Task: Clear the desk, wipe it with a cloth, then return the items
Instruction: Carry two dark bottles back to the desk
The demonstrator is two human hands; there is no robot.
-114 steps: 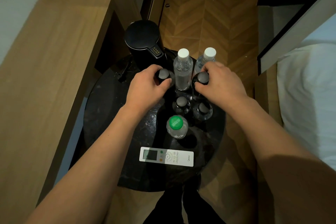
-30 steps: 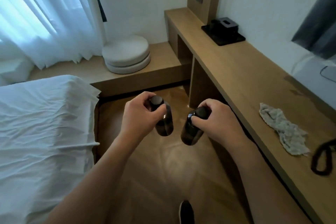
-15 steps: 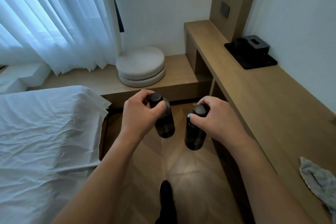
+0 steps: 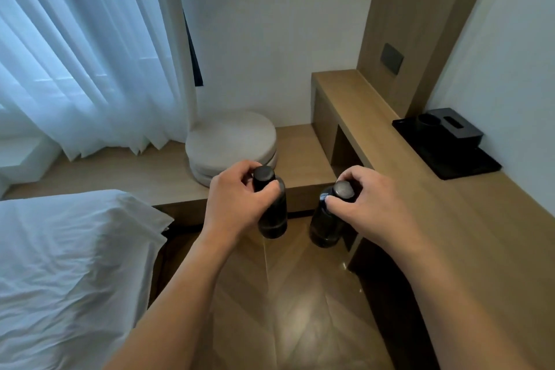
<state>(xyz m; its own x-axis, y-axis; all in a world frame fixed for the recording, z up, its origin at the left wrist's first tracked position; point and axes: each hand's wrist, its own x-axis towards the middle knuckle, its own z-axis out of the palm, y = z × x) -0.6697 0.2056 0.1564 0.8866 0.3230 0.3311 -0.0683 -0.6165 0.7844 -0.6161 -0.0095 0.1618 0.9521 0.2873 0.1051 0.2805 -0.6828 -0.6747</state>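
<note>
Here, left hand (image 4: 237, 201) grips a dark bottle (image 4: 272, 213) by its neck; right hand (image 4: 363, 201) grips a second dark bottle (image 4: 326, 227) likewise, both held above wooden floor (image 4: 288, 309), beside the desk (image 4: 468, 219).

Reaching forward with both bare forearms, angled inward from the lower corners and drawing closer toward the hands. Holding the left hand (image 4: 237, 195) back up, fingers curled over the neck of a dark bottle (image 4: 271, 213), thumb pressing against its side just under the cap. Holding the right hand (image 4: 365, 201) at about the same height, a little apart from the left, fingers curled over the cap end of a second dark bottle (image 4: 326, 225), thumb tip resting on its shoulder. Keeping both wrists nearly straight, both bottles hanging upright below the hands.
</note>
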